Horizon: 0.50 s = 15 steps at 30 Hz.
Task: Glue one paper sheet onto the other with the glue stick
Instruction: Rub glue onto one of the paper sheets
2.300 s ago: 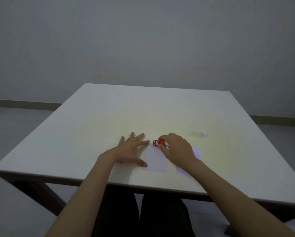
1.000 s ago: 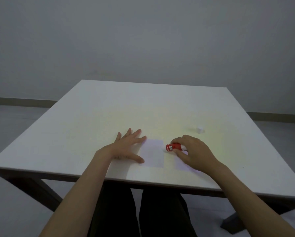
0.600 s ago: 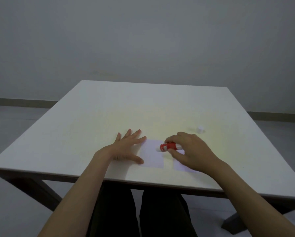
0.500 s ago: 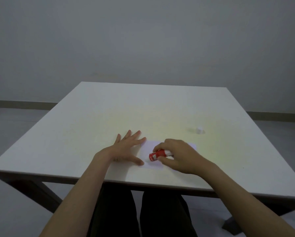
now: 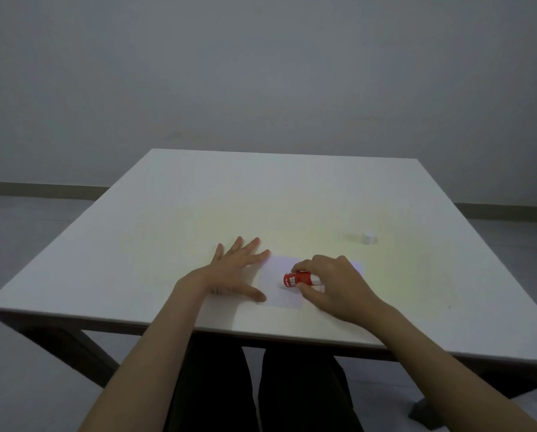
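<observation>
The right hand [image 5: 335, 288] has its grip closed around the red glue stick [image 5: 297, 279], thumb below and fingers over the barrel, which lies nearly level and points left across the near paper sheet [image 5: 281, 291]. Whether the tip actually touches the paper cannot be told. The left hand [image 5: 234, 275] holds nothing; it lies flat and spread on the desk [image 5: 261, 194], with forefinger and thumb at the sheet's left edge, apparently pinning it. A second paper sheet [image 5: 356, 265] peeks out just behind the right hand, mostly hidden.

The stick is probably light, rigid and easy to steer from the barrel. The sheets look thin and limp, likely to slide or buckle under a sticky stroke, so pressing near the edges and lifting by a corner seems wisest.

A small white cap [image 5: 368, 237] stands well apart, farther back on the right. The near sheet lies close to the desk's front edge, with little margin there. Open surface stretches behind and to both sides for moving the papers.
</observation>
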### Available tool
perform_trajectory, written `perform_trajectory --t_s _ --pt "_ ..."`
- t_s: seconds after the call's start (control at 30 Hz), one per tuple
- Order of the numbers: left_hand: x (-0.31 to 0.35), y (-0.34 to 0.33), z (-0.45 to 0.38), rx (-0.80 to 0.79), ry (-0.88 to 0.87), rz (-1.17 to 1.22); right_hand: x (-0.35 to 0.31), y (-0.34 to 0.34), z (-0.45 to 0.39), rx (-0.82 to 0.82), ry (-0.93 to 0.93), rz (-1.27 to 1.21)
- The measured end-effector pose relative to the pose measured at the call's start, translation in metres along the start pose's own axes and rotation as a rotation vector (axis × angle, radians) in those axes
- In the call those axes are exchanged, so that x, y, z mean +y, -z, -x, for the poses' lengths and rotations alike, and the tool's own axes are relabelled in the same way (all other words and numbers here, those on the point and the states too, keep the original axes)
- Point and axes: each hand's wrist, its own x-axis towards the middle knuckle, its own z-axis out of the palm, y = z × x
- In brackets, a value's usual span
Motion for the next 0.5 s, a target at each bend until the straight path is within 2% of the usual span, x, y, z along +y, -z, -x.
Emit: perform_trajectory --t_s 0.1,0.23,0.37,0.5 --pt "-0.002 0.000 0.000 0.007 -0.013 0.025 0.017 0.013 -0.006 0.018 -0.089 -0.007" --pt "-0.004 -0.002 0.000 0.021 -0.015 0.020 0.036 0.020 -0.010 0.134 -0.280 -0.006" --pt "-0.007 -0.003 0.001 0.041 -0.025 0.067 0.030 0.019 0.000 0.190 -0.360 -0.329" --pt "-0.003 -0.001 0.006 0.057 -0.019 0.162 0.014 0.018 0.011 0.229 -0.499 -0.867"
